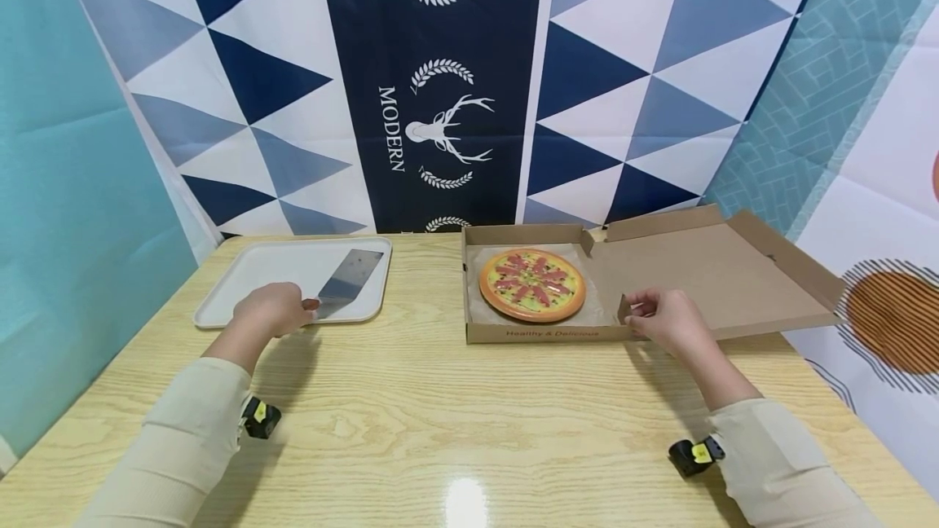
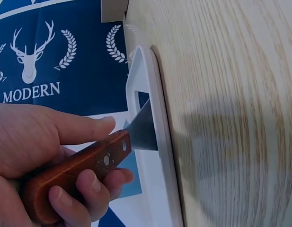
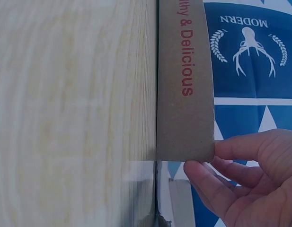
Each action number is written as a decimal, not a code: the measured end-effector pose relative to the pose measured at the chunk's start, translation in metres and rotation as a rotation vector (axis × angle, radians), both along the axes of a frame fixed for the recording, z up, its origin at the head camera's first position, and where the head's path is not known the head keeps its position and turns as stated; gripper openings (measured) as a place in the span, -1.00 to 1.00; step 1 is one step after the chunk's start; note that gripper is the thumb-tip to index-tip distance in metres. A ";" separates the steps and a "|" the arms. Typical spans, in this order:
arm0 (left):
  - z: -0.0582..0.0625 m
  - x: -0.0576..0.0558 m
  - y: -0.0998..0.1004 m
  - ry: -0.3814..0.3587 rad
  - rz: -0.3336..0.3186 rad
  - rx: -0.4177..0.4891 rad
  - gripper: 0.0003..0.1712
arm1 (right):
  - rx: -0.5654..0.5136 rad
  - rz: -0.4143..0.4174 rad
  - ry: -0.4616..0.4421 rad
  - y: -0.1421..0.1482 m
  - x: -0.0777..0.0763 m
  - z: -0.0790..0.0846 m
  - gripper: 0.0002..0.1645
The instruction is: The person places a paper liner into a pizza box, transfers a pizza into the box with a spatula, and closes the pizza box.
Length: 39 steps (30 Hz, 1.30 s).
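Note:
My left hand grips the brown wooden handle of a metal spatula. The flat blade lies over the right part of a white tray. A cardboard pizza box with its lid open stands to the right of the tray. Inside it, on paper, is a round pizza with red strips on a yellow top. My right hand pinches the box's front right corner, by a small upright flap. In the right wrist view the thumb and fingertips are right at that corner.
The opened lid spreads to the right with its side walls raised. Both tray and box stand near the back of the wooden table, close to a patterned cloth hanging behind. More cloth hangs at both sides.

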<state>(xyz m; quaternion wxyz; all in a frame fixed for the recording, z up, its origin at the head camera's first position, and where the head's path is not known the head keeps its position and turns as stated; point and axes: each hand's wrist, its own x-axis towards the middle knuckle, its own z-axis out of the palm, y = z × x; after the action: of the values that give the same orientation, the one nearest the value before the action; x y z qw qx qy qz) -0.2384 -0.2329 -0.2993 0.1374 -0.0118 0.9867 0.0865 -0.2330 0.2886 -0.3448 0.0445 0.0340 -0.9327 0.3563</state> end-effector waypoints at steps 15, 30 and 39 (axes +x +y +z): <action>0.011 -0.002 0.023 0.196 -0.043 -0.174 -0.64 | 0.006 0.023 0.006 0.003 0.000 -0.001 -0.65; -0.004 -0.005 0.085 0.372 -0.257 0.211 -0.59 | -0.050 0.030 -0.005 0.002 0.002 -0.002 -0.65; -0.026 -0.018 0.112 0.128 -0.232 0.664 -0.55 | -0.116 -0.006 -0.029 0.003 0.004 -0.001 -0.62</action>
<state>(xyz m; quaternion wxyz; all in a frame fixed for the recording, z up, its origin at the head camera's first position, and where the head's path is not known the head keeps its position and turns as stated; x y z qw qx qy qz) -0.2564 -0.1206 -0.3256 0.0806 0.1510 0.9062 0.3866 -0.2288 0.2911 -0.3459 0.0340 0.0234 -0.9111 0.4101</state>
